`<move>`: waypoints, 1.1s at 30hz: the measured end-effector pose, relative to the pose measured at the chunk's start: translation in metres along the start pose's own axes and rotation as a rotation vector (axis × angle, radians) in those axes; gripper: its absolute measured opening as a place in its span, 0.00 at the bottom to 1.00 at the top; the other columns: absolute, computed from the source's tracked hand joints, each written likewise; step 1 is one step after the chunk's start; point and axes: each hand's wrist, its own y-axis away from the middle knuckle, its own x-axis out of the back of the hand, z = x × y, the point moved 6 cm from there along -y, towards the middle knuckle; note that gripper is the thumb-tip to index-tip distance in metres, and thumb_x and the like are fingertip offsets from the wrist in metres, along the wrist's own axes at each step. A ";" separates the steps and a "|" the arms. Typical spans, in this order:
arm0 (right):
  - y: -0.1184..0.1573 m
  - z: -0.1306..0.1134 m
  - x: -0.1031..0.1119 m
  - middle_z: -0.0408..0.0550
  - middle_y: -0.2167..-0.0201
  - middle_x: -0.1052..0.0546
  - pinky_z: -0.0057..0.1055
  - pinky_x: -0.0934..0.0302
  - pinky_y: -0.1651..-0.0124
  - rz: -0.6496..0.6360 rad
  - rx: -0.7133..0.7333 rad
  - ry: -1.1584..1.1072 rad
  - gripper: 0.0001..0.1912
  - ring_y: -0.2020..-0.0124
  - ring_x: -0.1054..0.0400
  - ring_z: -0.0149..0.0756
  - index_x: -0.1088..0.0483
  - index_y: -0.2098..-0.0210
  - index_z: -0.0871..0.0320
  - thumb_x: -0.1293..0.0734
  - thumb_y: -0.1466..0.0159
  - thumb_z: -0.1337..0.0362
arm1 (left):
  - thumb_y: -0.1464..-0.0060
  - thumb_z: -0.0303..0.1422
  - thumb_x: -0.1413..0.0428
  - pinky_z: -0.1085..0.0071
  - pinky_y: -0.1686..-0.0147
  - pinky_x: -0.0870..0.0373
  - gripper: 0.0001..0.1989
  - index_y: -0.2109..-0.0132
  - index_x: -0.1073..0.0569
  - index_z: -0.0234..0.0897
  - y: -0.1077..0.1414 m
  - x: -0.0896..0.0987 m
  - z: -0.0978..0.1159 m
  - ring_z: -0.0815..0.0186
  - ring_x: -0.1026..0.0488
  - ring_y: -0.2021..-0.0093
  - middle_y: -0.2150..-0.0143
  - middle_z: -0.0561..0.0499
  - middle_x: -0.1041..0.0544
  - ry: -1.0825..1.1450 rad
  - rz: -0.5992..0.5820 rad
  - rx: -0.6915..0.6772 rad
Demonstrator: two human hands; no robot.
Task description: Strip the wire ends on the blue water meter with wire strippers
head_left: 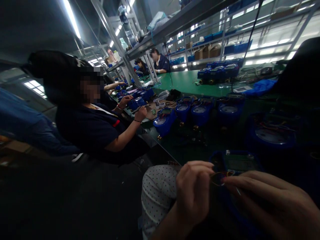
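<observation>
My left hand [192, 190] is closed, pinching thin wires [220, 176] at the front edge of a blue meter housing [237, 163] at the bench's near edge. My right hand [272, 203] reaches in from the right, its fingertips pinching the same wires and covering the housing's lower part. The housing's open top shows a dark green board. Both hands sit close together, almost touching, low in the view.
A row of blue meters [200, 113] stands on the green bench [190, 83]. A seated co-worker in dark clothes [100, 130] works at the bench to my left, and others sit further along. Shelves with blue bins [235, 48] run overhead. My dotted trouser knee [157, 190] is below.
</observation>
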 end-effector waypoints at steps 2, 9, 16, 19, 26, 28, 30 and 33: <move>-0.004 -0.004 0.002 0.39 0.58 0.20 0.13 0.29 0.59 0.000 0.001 0.006 0.11 0.61 0.23 0.26 0.27 0.49 0.45 0.36 0.29 0.61 | 0.30 0.32 0.52 0.68 0.51 0.28 0.10 0.51 0.27 0.39 -0.013 0.007 -0.029 0.66 0.25 0.50 0.51 0.49 0.22 -0.022 0.055 0.129; -0.004 -0.007 0.003 0.40 0.59 0.20 0.13 0.29 0.61 0.013 0.016 0.020 0.10 0.62 0.22 0.26 0.27 0.50 0.47 0.36 0.29 0.61 | 0.39 0.53 0.44 0.50 0.29 0.47 0.36 0.32 0.38 0.37 -0.063 -0.016 -0.137 0.52 0.46 0.28 0.29 0.41 0.41 -0.764 -0.343 0.186; 0.014 0.014 -0.008 0.43 0.54 0.21 0.17 0.27 0.61 -0.049 -0.013 0.088 0.13 0.60 0.22 0.32 0.30 0.46 0.46 0.36 0.30 0.57 | 0.40 0.57 0.46 0.52 0.35 0.38 0.34 0.34 0.35 0.46 -0.065 0.001 -0.154 0.50 0.39 0.33 0.31 0.46 0.35 -0.867 -0.451 0.170; 0.017 0.018 -0.010 0.43 0.54 0.22 0.18 0.26 0.61 -0.060 -0.013 0.081 0.14 0.59 0.22 0.33 0.30 0.45 0.45 0.36 0.30 0.57 | 0.40 0.53 0.43 0.46 0.36 0.40 0.31 0.34 0.34 0.46 -0.060 0.011 -0.148 0.48 0.36 0.36 0.34 0.42 0.33 -0.911 -0.446 0.156; 0.011 0.012 -0.007 0.42 0.55 0.21 0.16 0.27 0.62 -0.032 -0.026 0.034 0.15 0.60 0.22 0.30 0.31 0.44 0.45 0.36 0.29 0.57 | 0.34 0.45 0.48 0.47 0.37 0.38 0.27 0.33 0.35 0.36 -0.022 0.019 -0.114 0.50 0.33 0.40 0.43 0.36 0.31 -0.925 -0.346 0.181; 0.010 0.011 -0.005 0.42 0.56 0.21 0.16 0.27 0.61 -0.026 -0.040 0.032 0.13 0.60 0.23 0.30 0.30 0.46 0.46 0.35 0.29 0.57 | 0.33 0.46 0.51 0.48 0.41 0.33 0.27 0.34 0.36 0.38 -0.004 0.029 -0.099 0.50 0.33 0.41 0.42 0.37 0.32 -0.797 -0.206 0.256; 0.009 0.010 -0.005 0.41 0.56 0.21 0.16 0.27 0.61 -0.024 -0.056 0.013 0.11 0.60 0.23 0.30 0.29 0.48 0.45 0.35 0.29 0.57 | 0.33 0.48 0.50 0.51 0.41 0.32 0.25 0.36 0.34 0.41 0.015 0.040 -0.090 0.52 0.32 0.41 0.42 0.40 0.31 -0.506 -0.057 0.354; 0.008 0.008 -0.004 0.43 0.57 0.21 0.17 0.27 0.63 -0.011 -0.074 -0.021 0.11 0.61 0.22 0.31 0.28 0.49 0.46 0.36 0.29 0.56 | 0.37 0.53 0.47 0.57 0.42 0.30 0.27 0.40 0.32 0.42 0.036 0.039 -0.087 0.56 0.28 0.44 0.44 0.43 0.27 0.087 0.020 0.448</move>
